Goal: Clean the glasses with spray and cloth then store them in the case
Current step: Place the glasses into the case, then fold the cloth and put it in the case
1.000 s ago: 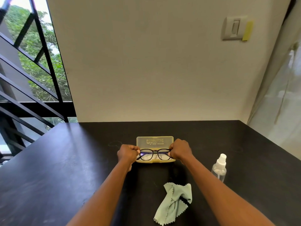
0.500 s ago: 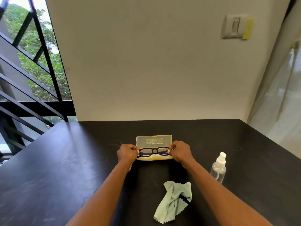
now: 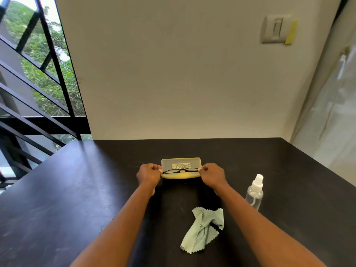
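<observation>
Our left hand (image 3: 149,175) and right hand (image 3: 212,175) pinch the ends of the glasses (image 3: 180,170), which sit low in the open case (image 3: 181,166) (lid tilted far). Cloth (image 3: 204,229) and spray (image 3: 254,191) lie nearer, right.

the hands (image 3: 149,175) lowered the glasses (image 3: 180,171) into the case (image 3: 181,166).

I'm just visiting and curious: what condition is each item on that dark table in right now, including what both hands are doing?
glasses case: open, lid tilted back, lying on the table.
glasses: folded, lowered into the case, held at both ends.
left hand: pinches the glasses' left end.
right hand: pinches the glasses' right end.
spray bottle: upright, capped, untouched.
cloth: crumpled, lying loose on the table.
wall switch: position unclear.
</observation>
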